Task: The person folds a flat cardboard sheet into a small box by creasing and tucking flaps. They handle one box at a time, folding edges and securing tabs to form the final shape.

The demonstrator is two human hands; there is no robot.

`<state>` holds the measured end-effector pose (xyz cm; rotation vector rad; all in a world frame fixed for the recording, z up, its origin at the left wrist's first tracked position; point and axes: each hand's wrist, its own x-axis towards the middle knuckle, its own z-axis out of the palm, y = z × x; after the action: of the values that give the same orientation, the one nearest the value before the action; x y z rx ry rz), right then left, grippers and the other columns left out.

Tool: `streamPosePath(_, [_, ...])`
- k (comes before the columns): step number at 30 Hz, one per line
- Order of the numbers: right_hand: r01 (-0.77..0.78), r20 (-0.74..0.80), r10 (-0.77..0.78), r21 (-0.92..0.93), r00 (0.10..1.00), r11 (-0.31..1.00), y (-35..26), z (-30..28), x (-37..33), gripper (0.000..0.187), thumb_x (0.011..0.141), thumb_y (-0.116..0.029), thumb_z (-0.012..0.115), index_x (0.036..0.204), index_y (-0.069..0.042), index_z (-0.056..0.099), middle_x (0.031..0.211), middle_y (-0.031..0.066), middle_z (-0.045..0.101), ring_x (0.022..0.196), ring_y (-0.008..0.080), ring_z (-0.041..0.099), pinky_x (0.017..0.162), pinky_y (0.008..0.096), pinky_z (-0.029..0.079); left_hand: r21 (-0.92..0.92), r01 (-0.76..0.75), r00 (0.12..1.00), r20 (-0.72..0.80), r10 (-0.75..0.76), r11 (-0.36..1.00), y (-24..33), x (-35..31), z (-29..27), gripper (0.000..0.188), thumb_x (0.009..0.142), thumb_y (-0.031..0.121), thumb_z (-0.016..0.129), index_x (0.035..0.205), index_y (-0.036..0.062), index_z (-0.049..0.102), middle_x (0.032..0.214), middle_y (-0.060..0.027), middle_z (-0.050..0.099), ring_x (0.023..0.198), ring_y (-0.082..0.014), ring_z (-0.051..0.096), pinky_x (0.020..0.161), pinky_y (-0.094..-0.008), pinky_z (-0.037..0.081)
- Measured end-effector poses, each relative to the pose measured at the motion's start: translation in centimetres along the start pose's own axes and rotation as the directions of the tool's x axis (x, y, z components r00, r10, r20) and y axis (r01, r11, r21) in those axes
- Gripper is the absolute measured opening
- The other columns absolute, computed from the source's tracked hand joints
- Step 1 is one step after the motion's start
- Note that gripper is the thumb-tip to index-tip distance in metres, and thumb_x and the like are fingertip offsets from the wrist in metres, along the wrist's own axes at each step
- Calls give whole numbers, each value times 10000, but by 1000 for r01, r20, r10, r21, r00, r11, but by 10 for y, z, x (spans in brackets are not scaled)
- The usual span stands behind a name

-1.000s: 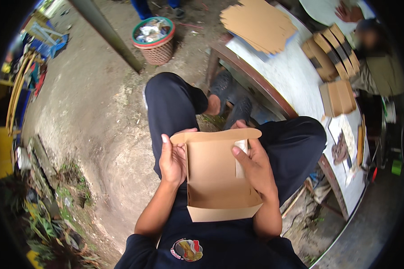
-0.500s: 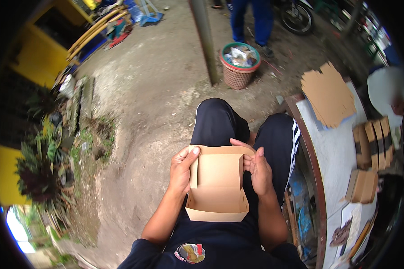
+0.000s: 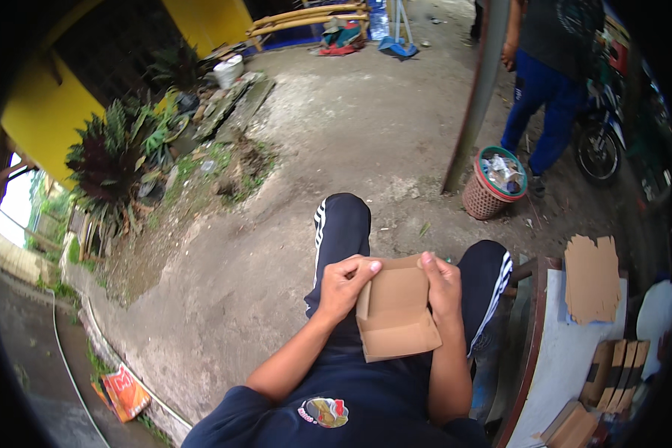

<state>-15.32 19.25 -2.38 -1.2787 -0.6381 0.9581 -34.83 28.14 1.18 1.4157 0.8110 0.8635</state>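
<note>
A small brown cardboard box (image 3: 399, 299) with its lid raised is held between my hands above my lap. My left hand (image 3: 343, 285) pinches the upper left corner of the lid, thumb on the inner face. At the upper right corner, my right hand (image 3: 445, 287) grips the lid edge with its thumb on top and its palm along the side. The fingers behind the cardboard are hidden. The lower part of the box tilts toward me.
To my right stands a white-topped table (image 3: 539, 358) with a stack of flat cardboard blanks (image 3: 592, 284), several folded boxes (image 3: 612, 377) and another box (image 3: 571, 427). Ahead are a filled wicker bin (image 3: 485, 196), a metal post (image 3: 479, 97) and a standing person (image 3: 549, 97).
My view has swung left, so the bin and table appear farther right. My right hand has closed from spread fingers onto the lid's corner. Both hands still hold the box.
</note>
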Motion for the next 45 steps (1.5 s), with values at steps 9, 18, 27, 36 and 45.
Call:
streamPosePath(9, [-51,268,84,-129,960,990,8,55,49,455,1080,-393,681,988,35,807,838,-5,729,776,56,615,711,250,494,-331,57,958,-248,-144,942,-27,-23,-39,365,1093,243,661,1362,-4,670,1099,-61,766,979,-88,697,885,-263,554])
streamPosePath(18, [-76,660,161,-155,734,985,-12,156,46,437,1105,-357,630,1097,50,792,963,27,755,894,97,657,839,281,517,-547,-268,696,-679,-233,793,-16,-79,-77,306,1072,243,686,1105,-45,788,959,-73,785,814,-102,711,739,-257,573])
streamPosePath(27, [17,756,189,-256,627,967,17,220,11,276,1075,-209,675,1110,47,772,965,22,750,870,82,656,804,257,517,-471,-380,539,-812,-224,796,-35,-157,-96,311,1087,250,661,1158,-33,768,1004,-53,771,884,-89,702,797,-246,561])
streamPosePath(36, [-67,688,143,-136,711,989,22,224,5,274,1069,-203,695,1137,47,783,943,39,767,841,88,669,774,255,534,-290,-367,601,-799,-13,884,-21,-164,-99,390,1106,217,594,1406,-33,619,1199,-84,743,1101,-109,682,966,-284,540])
streamPosePath(45, [-32,777,64,-56,626,998,-1,179,32,468,1050,-201,689,1460,5,592,1190,108,748,1080,128,707,954,280,564,-330,-323,573,-814,-94,887,-33,-105,-83,351,1116,202,590,1396,-7,627,1172,-83,741,1008,-111,704,887,-285,573])
